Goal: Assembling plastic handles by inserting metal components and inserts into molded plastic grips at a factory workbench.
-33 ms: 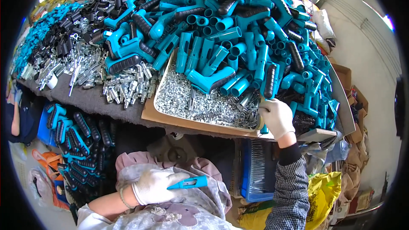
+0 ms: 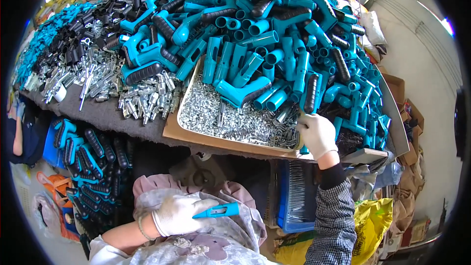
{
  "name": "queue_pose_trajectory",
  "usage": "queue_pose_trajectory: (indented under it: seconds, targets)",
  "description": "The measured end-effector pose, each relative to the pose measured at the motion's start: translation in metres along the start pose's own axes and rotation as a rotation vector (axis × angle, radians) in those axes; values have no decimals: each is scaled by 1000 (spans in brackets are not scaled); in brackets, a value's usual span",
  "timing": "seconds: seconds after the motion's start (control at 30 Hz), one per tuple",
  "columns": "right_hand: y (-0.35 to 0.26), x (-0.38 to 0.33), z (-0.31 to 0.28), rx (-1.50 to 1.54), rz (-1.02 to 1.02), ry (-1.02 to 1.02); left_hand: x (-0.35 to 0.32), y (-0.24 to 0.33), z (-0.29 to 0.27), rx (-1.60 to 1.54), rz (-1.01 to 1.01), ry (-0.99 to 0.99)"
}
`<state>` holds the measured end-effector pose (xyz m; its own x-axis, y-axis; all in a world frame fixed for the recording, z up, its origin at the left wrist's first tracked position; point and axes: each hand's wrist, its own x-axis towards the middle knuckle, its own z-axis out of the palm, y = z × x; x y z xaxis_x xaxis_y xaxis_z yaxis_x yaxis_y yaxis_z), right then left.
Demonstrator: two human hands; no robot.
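Observation:
My left hand (image 2: 179,215), in a white glove, is closed around a short teal plastic tube with a slot (image 2: 222,210), held over my lap. Farther off, my right hand (image 2: 317,133), gloved too, reaches to the right end of a shallow tray (image 2: 216,140) of small shiny metal parts (image 2: 211,113). Its fingers are curled together; what they hold, if anything, is hidden. Just beyond those fingers lies a teal pistol-shaped housing with a black ribbed grip (image 2: 311,93). Another such housing (image 2: 241,93) rests across the tray's far part.
A high heap of teal housings (image 2: 289,14) covers the table behind the tray. Metal fittings (image 2: 149,99) and black sleeves (image 2: 73,51) are piled to the left. Below the table are a blue bin of long rods (image 2: 296,196), a yellow sack (image 2: 373,230) and stacked black-gripped housings (image 2: 98,167).
My right hand has shifted very slightly left at the tray's end. My left hand and the slotted tube stay where they were.

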<state>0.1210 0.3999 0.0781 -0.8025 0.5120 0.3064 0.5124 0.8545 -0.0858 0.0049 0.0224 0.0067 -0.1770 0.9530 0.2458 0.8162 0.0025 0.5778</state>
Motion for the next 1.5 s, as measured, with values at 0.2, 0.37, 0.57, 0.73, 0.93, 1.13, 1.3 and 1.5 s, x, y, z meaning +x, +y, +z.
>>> queue_pose_trajectory:
  seconds: [0.2, 0.37, 0.57, 0.73, 0.93, 1.13, 1.3, 1.5]
  targets:
    - [-8, 2, 4, -162, 103, -80, -9, 1, 3, -30, -20, 41]
    - [-7, -5, 3, 84, 119, 39, -12, 4, -5, -28, -79, 30]
    - [-62, -47, -25, 814, 239, 93, -4, 3, -18, -44, -118, 89]
    - [-146, -103, 8, 1158, -301, -313, -5, 3, -19, 9, -107, 53]
    - [-167, -116, 27, 1007, -429, -180, -12, 3, -25, 42, -104, 53]
    - [-188, -127, 7, 372, -832, 57, -15, -7, -12, 29, -53, 137]
    - [-190, -118, 5, 437, -519, -390, -15, -3, -9, 142, -42, 44]
    - [-193, -119, 4, 307, -792, -110, -17, -5, -19, 146, -52, 34]
